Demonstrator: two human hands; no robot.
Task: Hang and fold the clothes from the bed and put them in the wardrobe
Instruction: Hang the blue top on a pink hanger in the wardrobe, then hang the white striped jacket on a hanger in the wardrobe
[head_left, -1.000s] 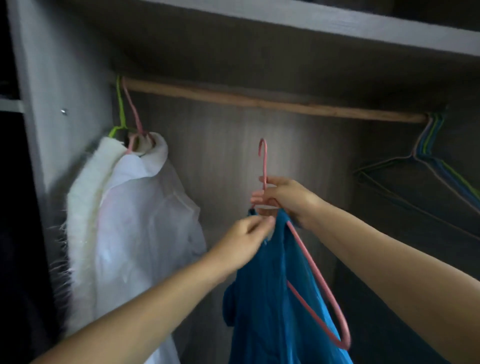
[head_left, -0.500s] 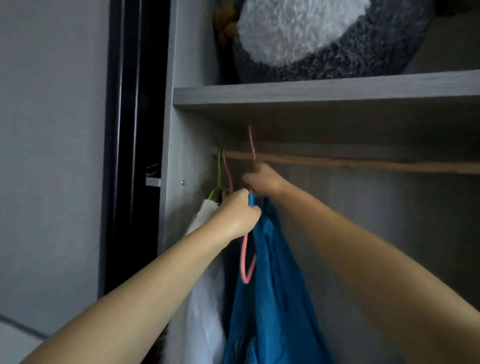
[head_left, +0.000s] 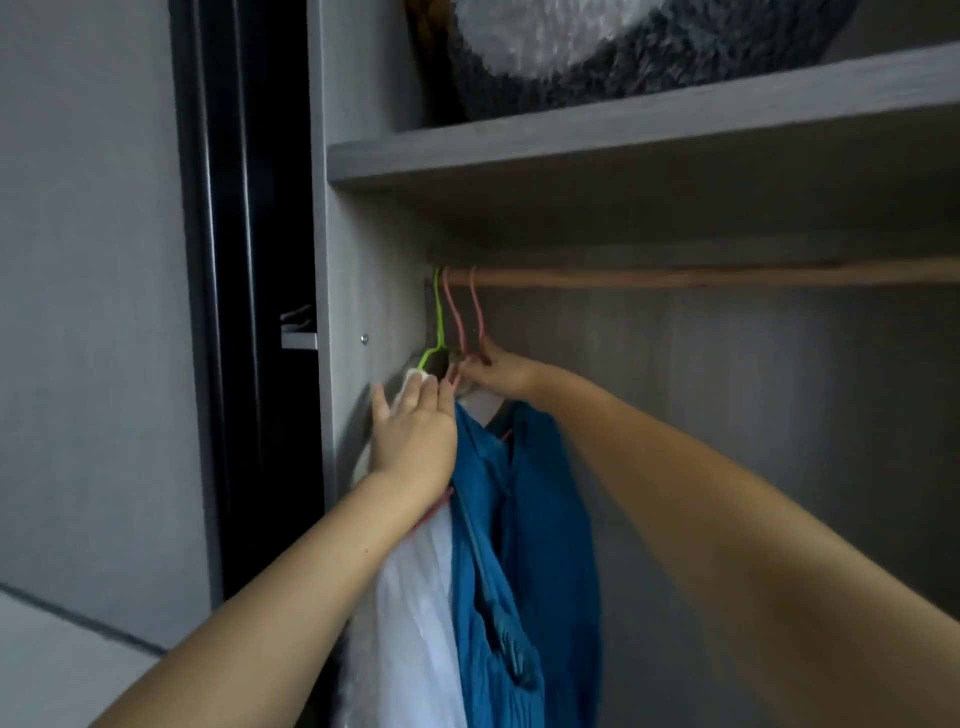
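1. The blue garment (head_left: 524, 519) hangs on a pink hanger (head_left: 477, 312) whose hook is over the wooden rail (head_left: 701, 276), near the rail's left end inside the wardrobe (head_left: 363, 260).
2. The right hand (head_left: 498, 375) grips that hanger at its neck, fingers curled round the wire just below the hook.
3. The left hand (head_left: 413, 436) lies with straight fingers against the white garment (head_left: 415, 587), touching its collar — pressing it toward the left wall, holding nothing.
4. Two other hangers sit further left on the rail: a green hanger (head_left: 439, 317) and a second pink hanger (head_left: 455, 317), both close beside the blue garment's hook.
5. Progress, as I judge it: this piece looks hung — only letting go and perhaps straightening it remain. The bed is out of sight, so how many clothes are left to hang or fold cannot be told.
6. A grey-and-white plush thing (head_left: 597, 47) rests on the shelf (head_left: 623, 140) above the rail.
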